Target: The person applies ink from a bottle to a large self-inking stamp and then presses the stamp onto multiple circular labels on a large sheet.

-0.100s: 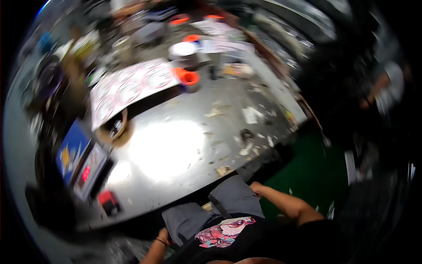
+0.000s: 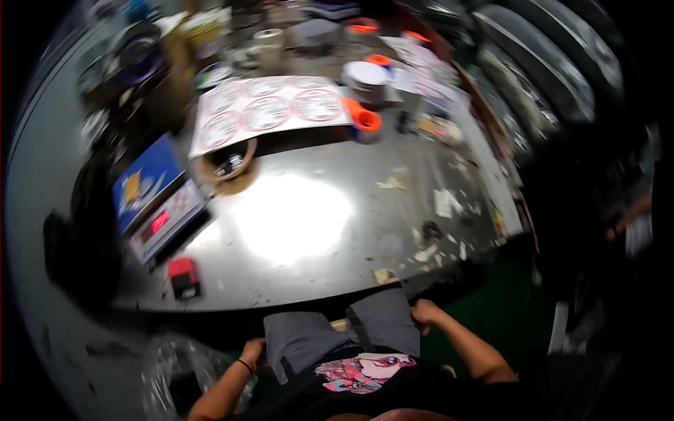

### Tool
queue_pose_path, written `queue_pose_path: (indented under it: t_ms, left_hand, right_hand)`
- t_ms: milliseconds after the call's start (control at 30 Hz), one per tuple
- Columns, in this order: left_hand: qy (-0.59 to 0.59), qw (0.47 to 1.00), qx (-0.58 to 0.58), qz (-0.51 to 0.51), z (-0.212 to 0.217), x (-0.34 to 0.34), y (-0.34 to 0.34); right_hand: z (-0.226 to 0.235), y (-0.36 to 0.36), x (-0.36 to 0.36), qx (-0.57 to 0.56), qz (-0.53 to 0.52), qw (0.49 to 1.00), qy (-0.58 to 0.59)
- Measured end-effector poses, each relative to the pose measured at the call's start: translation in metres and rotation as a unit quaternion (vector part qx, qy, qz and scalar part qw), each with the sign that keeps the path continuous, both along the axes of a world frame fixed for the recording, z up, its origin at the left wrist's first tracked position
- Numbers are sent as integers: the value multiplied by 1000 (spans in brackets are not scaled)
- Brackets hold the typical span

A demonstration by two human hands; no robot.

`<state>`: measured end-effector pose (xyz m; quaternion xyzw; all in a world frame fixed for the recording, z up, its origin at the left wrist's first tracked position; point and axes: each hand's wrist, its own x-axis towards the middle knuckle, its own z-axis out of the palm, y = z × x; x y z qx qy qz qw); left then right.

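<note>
My left hand [image 2: 254, 351] is low beside my left thigh, a dark band round its wrist. Its fingers curl in against the grey trousers [image 2: 302, 340] and are partly hidden. On the other side, my right hand [image 2: 424, 313] looks closed beside my right knee; whatever it grips, if anything, is out of sight. Both hands are below the front edge of the metal table [image 2: 393, 224]. Nearest to them on the tabletop are a red and black box-shaped object [image 2: 184, 277] at the left and small pale scraps [image 2: 425, 252] at the right.
A blue scale [image 2: 160, 223] with a lit red display stands at the left. A sheet of round labels [image 2: 267, 112] lies partly over a brown tape roll [image 2: 228, 172]. Behind are a white tub [image 2: 365, 78] and orange-topped containers [image 2: 366, 122]. Clear plastic [image 2: 158, 368] lies at lower left.
The view has turned, so the table and its things sit farther right and more level. My hands stay beside my legs; the left hand appears slightly higher in the picture.
</note>
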<state>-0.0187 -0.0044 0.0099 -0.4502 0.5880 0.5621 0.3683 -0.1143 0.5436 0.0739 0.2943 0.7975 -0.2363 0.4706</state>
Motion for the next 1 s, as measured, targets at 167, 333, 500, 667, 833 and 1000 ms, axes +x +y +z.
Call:
queue_pose_path:
  t_ms: [167,333,500,667,833,1000]
  left_hand:
    - [247,913,-278,-169,113,27,19]
    - [447,839,-309,-31,184,-12,22]
    - [477,770,-383,181,171,-42,-82]
    - [474,757,-407,189,186,-56,-113]
    - [490,843,-42,220,213,-136,-54]
    - [656,745,-104,57,223,-399,-39]
  right_hand:
    - [159,-115,-32,70,450,882,120]
    - [169,-197,-131,49,495,834,239]
    - [191,-315,-249,-196,403,879,160]
    - [142,-306,-360,-427,-189,871,154]
    - [116,-301,-432,-556,-544,596,201]
    - [90,-281,-444,-551,-577,512,318]
